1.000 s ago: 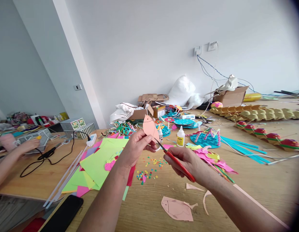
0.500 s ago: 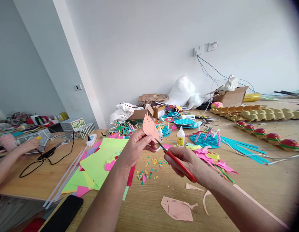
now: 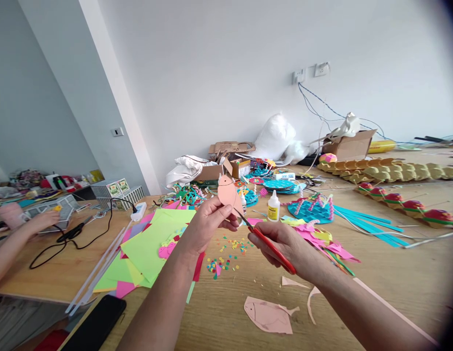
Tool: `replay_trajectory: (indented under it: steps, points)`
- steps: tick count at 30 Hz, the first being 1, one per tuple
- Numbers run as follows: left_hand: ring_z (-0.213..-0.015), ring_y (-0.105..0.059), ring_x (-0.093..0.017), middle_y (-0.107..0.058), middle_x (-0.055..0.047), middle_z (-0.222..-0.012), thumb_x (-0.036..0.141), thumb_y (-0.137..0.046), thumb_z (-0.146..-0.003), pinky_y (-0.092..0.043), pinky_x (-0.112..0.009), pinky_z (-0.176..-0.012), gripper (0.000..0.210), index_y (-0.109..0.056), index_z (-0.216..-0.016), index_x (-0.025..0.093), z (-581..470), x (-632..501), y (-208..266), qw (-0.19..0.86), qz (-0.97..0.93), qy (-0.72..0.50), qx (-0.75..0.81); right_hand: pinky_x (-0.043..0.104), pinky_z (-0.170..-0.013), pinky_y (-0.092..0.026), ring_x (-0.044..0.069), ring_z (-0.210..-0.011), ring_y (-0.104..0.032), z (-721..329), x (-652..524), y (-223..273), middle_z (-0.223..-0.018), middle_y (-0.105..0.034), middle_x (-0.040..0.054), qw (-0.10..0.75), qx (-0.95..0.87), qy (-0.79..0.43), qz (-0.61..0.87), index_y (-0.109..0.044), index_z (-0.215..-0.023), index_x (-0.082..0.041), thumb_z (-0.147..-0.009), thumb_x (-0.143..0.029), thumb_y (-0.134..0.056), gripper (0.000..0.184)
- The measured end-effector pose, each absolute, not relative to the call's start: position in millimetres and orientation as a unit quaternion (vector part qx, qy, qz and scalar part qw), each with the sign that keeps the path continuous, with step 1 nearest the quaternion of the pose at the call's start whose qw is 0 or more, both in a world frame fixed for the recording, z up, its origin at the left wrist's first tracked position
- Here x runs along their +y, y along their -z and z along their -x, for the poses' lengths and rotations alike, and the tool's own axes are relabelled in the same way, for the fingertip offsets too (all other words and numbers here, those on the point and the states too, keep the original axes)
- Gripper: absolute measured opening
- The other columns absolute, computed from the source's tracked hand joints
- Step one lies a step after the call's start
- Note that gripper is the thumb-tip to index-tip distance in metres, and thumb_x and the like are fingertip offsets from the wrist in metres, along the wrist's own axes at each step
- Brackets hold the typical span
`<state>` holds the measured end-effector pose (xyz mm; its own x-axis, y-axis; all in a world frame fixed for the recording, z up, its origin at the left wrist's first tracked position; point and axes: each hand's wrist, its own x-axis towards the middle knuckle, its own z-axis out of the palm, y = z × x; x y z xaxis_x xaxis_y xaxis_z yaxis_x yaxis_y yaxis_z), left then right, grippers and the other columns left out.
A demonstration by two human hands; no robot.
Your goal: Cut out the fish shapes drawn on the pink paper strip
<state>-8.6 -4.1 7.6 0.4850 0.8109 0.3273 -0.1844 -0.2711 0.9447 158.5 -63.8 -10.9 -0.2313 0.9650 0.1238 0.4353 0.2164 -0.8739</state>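
Between the thumb and fingers of my left hand is a pink paper fish, raised above the table with its drawn eye at the top. My right hand grips red-handled scissors, whose blades meet the fish's lower right edge near my left fingertips. On the wood below lies a second pink fish drawing with its tail partly cut free. Curved pink offcuts rest beside it, near my right forearm. The lower end of the held fish is hidden by my fingers.
Coloured paper sheets spread at the left, with a black phone at the front edge. Paper confetti lies mid-table. A glue bottle stands behind my right hand. Egg cartons lie far right. Another person's arm reaches in from the left.
The held fish has turned slightly and shifted a little to the right. Both hands and the scissors stay almost in place.
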Motion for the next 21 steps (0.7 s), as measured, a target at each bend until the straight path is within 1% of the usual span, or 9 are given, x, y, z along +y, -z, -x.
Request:
replay_trajectory:
  steps: [4, 10, 14, 21]
  points:
    - [-0.056, -0.058, -0.009, -0.06, 0.0, -0.064, 0.031, -0.058, -0.077, -0.048, -0.02, -0.054, 0.017, -0.057, -0.071, 0.014, 10.3, -2.7, -6.8, 0.54, -0.672, -0.44, 0.252, 0.021, -0.039, -0.025, 0.007, -0.039, -0.036, -158.4, -64.2, 10.7, -0.045, -0.037, -0.0065, 0.357, -0.698, -0.358, 0.506, -0.036, -0.055, -0.021, -0.074, -0.062, -0.049, 0.048]
    - [-0.051, -0.054, -0.007, -0.057, 0.002, -0.061, 0.031, -0.055, -0.078, -0.043, -0.018, -0.05, 0.02, -0.054, -0.067, 0.014, 11.4, -2.1, -6.7, 0.525, -0.686, -0.433, 0.258, 0.02, -0.039, -0.026, 0.007, -0.04, -0.036, -157.5, -64.0, 11.0, -0.045, -0.038, -0.0065, 0.369, -0.688, -0.374, 0.5, -0.036, -0.055, -0.021, -0.074, -0.062, -0.051, 0.047]
    - [-0.051, -0.053, -0.007, -0.057, 0.002, -0.06, 0.03, -0.056, -0.077, -0.043, -0.018, -0.05, 0.02, -0.054, -0.066, 0.015, 10.8, -3.2, -7.4, 0.538, -0.676, -0.436, 0.254, 0.02, -0.04, -0.027, 0.007, -0.04, -0.038, -158.4, -64.7, 11.5, -0.045, -0.041, -0.0056, 0.363, -0.693, -0.376, 0.497, -0.038, -0.056, -0.02, -0.076, -0.059, -0.05, 0.045]
    - [-0.051, -0.053, -0.007, -0.057, 0.002, -0.06, 0.029, -0.056, -0.077, -0.043, -0.019, -0.051, 0.019, -0.055, -0.066, 0.014, 10.2, -3.3, -7.3, 0.542, -0.673, -0.436, 0.251, 0.021, -0.041, -0.027, 0.007, -0.041, -0.038, -158.9, -63.9, 10.6, -0.046, -0.042, -0.0053, 0.355, -0.702, -0.361, 0.501, -0.038, -0.056, -0.02, -0.079, -0.055, -0.049, 0.043]
